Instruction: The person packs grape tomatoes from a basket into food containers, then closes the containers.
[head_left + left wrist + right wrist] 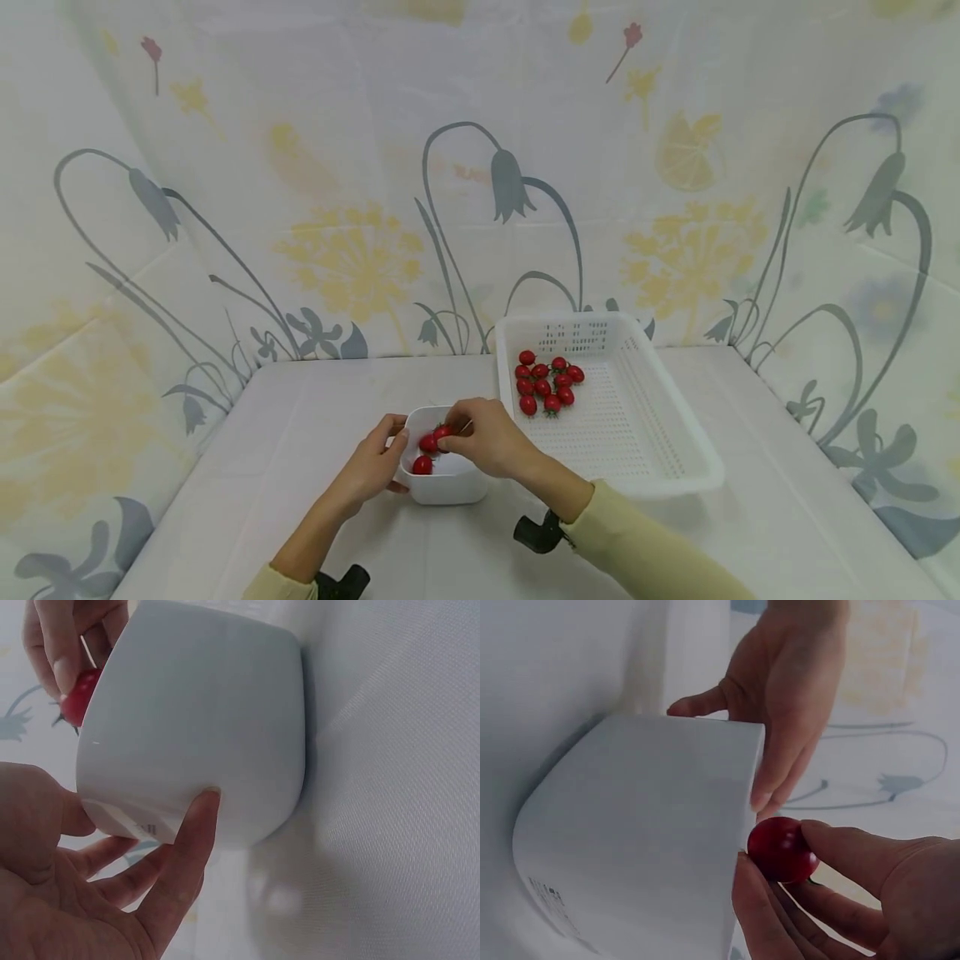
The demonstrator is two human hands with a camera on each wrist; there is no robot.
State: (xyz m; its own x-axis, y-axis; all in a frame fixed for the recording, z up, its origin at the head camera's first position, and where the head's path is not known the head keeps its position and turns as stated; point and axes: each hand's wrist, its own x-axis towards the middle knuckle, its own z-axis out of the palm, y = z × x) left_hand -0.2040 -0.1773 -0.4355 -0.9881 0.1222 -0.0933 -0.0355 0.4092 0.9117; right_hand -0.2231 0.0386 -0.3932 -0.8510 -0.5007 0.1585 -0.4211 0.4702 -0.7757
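Observation:
Low over the small white container (448, 492), my right hand (491, 437) pinches a red cherry tomato between thumb and fingers. The right wrist view shows this cherry tomato (776, 847) at the container's rim, with a bit of green stem. Inside the container lie a few other cherry tomatoes (422, 465); the right hand partly covers that spot. My left hand (367, 471) grips the container's left side. In the left wrist view its fingertips press on the outer wall (187, 712), with the thumb near the rim.
A large white slotted plastic basket (693, 433) stands right of the container. Several cherry tomatoes (542, 387) are grouped at its back left. Both sit on a white-covered table (300, 417), before a flower-patterned curtain (360, 167). Black wrist devices (540, 533) are worn on both arms.

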